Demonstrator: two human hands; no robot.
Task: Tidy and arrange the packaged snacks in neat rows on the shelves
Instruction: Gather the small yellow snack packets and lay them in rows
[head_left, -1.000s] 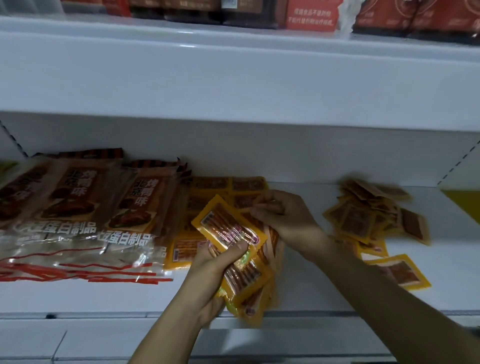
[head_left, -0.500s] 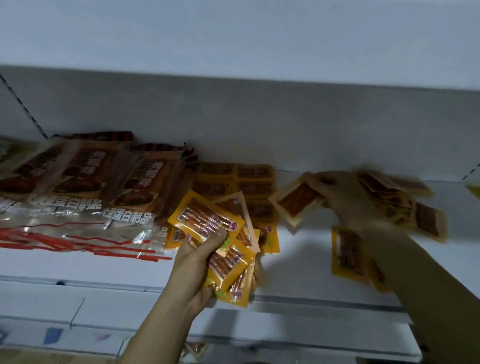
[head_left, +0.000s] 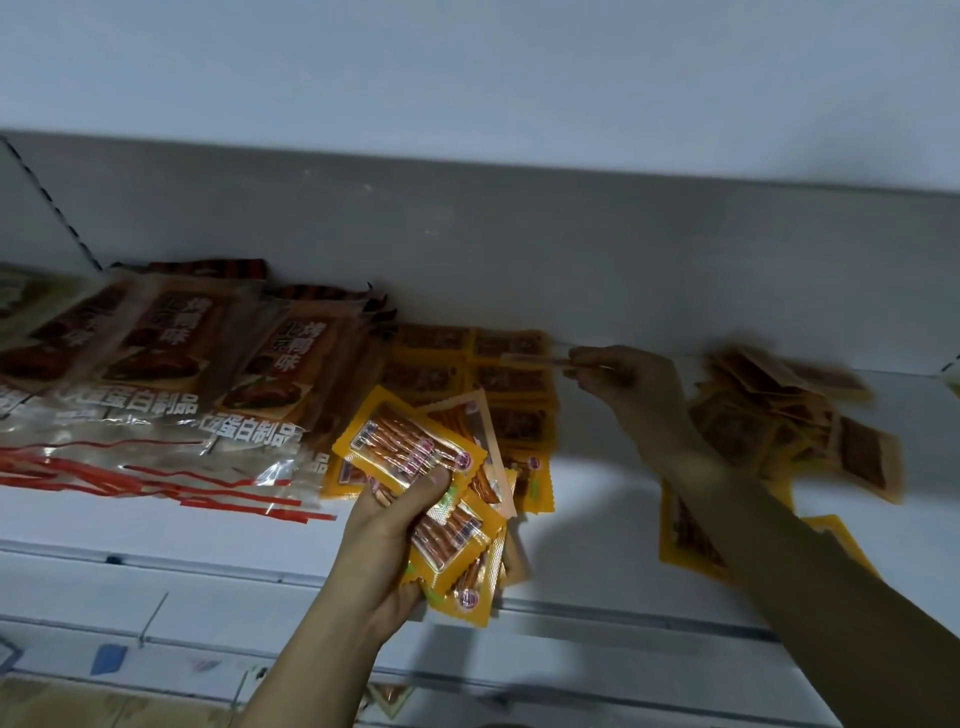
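Left hand (head_left: 387, 540) grips a fan of yellow packets (head_left: 441, 499) near shelf (head_left: 597, 525) front. Right hand (head_left: 631, 387) pinches one packet (head_left: 530, 358) edge-on, over far rows (head_left: 470, 374).

The big clear bags (head_left: 171, 374) on the shelf (head_left: 597, 499) carry white print, 烤鸭味 up the front and 蛋白制品 along the clear part below. Print on the small yellow packs (head_left: 410, 441) is too fine to read.

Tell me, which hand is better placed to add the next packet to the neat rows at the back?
The right hand: it pinches one packet over the rows. The left hand grips a bundle.
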